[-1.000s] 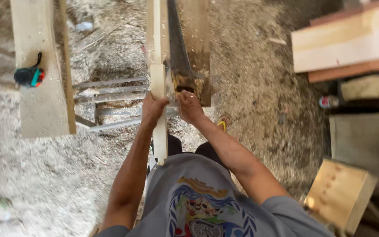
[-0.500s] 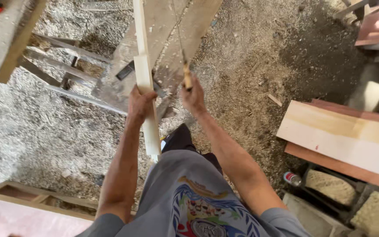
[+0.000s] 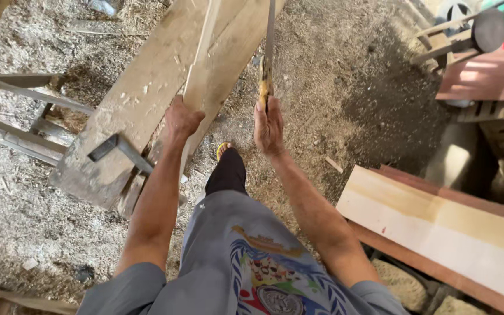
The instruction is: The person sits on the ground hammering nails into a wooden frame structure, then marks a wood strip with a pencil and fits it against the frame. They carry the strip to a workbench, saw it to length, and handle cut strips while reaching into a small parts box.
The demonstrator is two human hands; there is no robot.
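Observation:
My left hand (image 3: pixel 181 119) grips the near end of a narrow pale wooden strip (image 3: pixel 200 55) that runs away from me along a wide worn plank (image 3: pixel 141 99). My right hand (image 3: pixel 268 125) is closed around the yellowish handle of a hand saw (image 3: pixel 268 52), whose dark blade points up and away, just right of the plank's edge. Both arms stretch forward over my grey shirt. One foot in a dark trouser leg (image 3: pixel 227 169) stands below the hands on the sawdust.
Sawdust covers the ground. A metal clamp or bracket (image 3: pixel 118 149) sticks out at the plank's near end. Metal bars (image 3: pixel 18 116) lie at left. Pale and reddish boards (image 3: pixel 438 227) are stacked at right, with wooden furniture parts (image 3: pixel 485 70) behind.
The view has swung left and tilted, so the plank now slants across the frame. Both hands keep their hold on the strip and the saw, a little further apart.

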